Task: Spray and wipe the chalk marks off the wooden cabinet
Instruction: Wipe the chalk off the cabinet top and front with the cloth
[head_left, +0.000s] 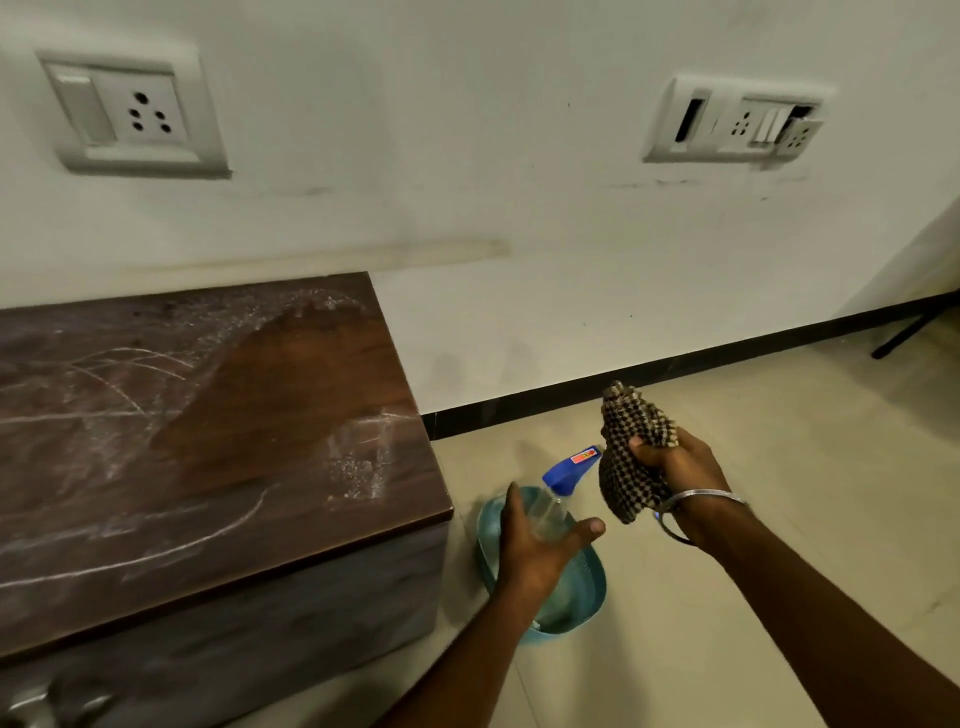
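Here, the left hand (540, 545) holds a clear spray bottle (558, 488) above a teal basin (587, 584) on the floor. Just right of it, the right hand (675, 467) clutches a checkered cloth (631, 452). Left of both hands stands the wooden cabinet (270, 405), its top streaked with chalk marks (119, 364).

Inspection found no legible text, brand name or number. The only label noted was a small red sticker (584, 457) with a yellowish mark, fixed to the blue trigger head (561, 475) of the spray bottle (550, 512). Its print was too small and blurred to read.
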